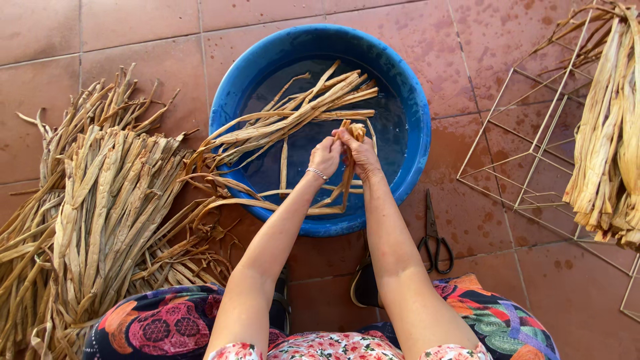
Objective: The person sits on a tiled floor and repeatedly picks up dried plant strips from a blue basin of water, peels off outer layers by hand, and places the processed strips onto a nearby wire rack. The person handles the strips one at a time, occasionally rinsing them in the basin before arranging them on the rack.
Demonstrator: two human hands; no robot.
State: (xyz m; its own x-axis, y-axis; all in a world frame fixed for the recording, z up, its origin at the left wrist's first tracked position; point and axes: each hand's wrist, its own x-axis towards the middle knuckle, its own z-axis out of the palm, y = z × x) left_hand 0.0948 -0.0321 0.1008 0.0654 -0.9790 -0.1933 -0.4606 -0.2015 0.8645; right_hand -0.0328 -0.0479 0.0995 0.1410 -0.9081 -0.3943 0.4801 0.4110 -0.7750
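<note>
A round blue basin [417, 120] of water stands on the tiled floor in front of me. Long dried leaf strips [293, 120] lie soaking across it, their ends hanging over the left rim. My left hand [325, 157] and my right hand [360, 152] meet over the middle of the basin. Both grip the same small bunch of wet strips [348, 180], which hangs down toward the near rim. A thin bracelet sits on my left wrist.
A big heap of dried leaves [100, 220] lies on the floor at left. Black scissors [435, 235] lie right of the basin. A wire frame [540, 133] draped with more dried leaves [610, 133] stands at right. My patterned skirt fills the bottom edge.
</note>
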